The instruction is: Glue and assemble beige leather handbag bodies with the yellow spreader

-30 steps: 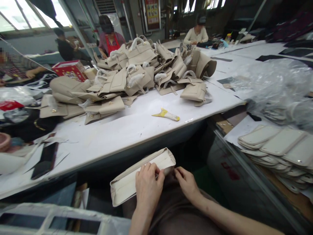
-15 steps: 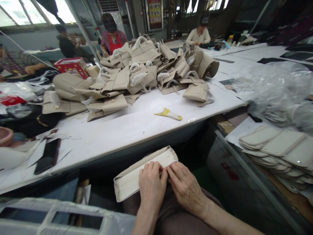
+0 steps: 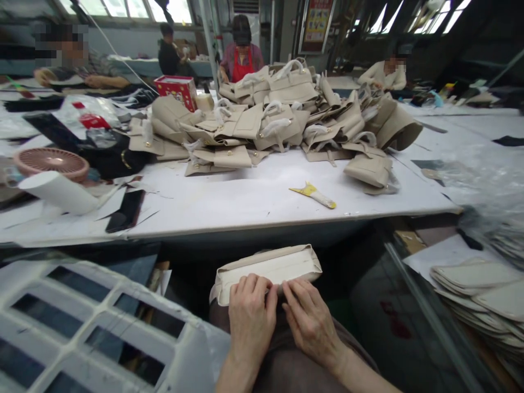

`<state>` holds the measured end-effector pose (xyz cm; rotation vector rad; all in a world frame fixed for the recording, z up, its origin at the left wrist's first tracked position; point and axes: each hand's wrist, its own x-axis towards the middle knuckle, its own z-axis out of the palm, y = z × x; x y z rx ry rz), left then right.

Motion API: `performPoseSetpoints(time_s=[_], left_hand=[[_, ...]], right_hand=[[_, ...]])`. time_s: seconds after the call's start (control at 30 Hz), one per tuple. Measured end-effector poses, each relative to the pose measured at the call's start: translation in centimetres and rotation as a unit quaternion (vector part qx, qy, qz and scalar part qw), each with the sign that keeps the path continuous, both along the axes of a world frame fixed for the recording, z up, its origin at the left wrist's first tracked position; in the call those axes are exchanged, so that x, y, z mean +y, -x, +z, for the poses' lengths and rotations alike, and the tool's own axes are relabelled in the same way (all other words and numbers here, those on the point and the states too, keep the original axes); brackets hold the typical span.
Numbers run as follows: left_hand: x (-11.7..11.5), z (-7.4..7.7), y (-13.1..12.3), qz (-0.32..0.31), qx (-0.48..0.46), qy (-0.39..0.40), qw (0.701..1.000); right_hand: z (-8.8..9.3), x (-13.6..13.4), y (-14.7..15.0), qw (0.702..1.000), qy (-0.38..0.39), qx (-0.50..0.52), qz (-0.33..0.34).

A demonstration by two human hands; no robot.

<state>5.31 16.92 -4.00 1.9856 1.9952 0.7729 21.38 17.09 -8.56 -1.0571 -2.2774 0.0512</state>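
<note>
A beige bag piece (image 3: 268,266) is being held low, just near of the counter (image 3: 245,204), its near edge being gripped by the left hand (image 3: 250,314) and right hand (image 3: 310,322), fingers curled, side by side.

Daylight comes in through the windows (image 3: 123,6) along the far wall, which are blown out to white. The white bench (image 3: 254,199) top is evenly and brightly lit, with only soft shadows under the pile of bags (image 3: 286,114). The space beneath the bench is dark. Straight lines bend toward the edges, and the plastic sheet (image 3: 491,185) at the right is smeared and blurred.
</note>
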Motion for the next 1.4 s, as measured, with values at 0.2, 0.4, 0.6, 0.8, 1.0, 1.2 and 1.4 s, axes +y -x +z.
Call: performPoseSetpoints(time_s=[0.2,0.4,0.6,0.8,1.0,1.2,1.4], left_hand=[[-0.6,-0.1,1.0,0.026,0.006,0.0,1.0],[-1.7,-0.3,2.6,0.068,-0.028,-0.021,0.997],[-2.8,-1.0,4.2,0.09,-0.033,-0.057,0.994],[-3.4,-2.3,5.4,0.099,-0.045,-0.078,0.991],[-3.6,-4.2,5.9,0.117,-0.089,-0.118,0.982],[-3.6,-5.3,5.5,0.155,-0.208,-0.12,0.958],[-3.2,-5.4,6.2,0.153,-0.267,-0.124,0.943]], right_hand=[[0.1,-0.2,1.8,0.999,-0.017,0.02,0.04],[0.2,-0.3,3.3,0.997,-0.033,0.005,0.068],[0.2,-0.5,4.5,0.996,-0.033,-0.008,0.085],[-0.2,-0.9,5.1,0.994,-0.027,-0.028,0.102],[-0.5,-0.8,5.7,0.992,-0.033,-0.036,0.119],[-0.1,-0.7,6.5,0.991,-0.037,-0.051,0.12],[0.2,-0.6,7.2,0.992,-0.033,-0.038,0.115]])
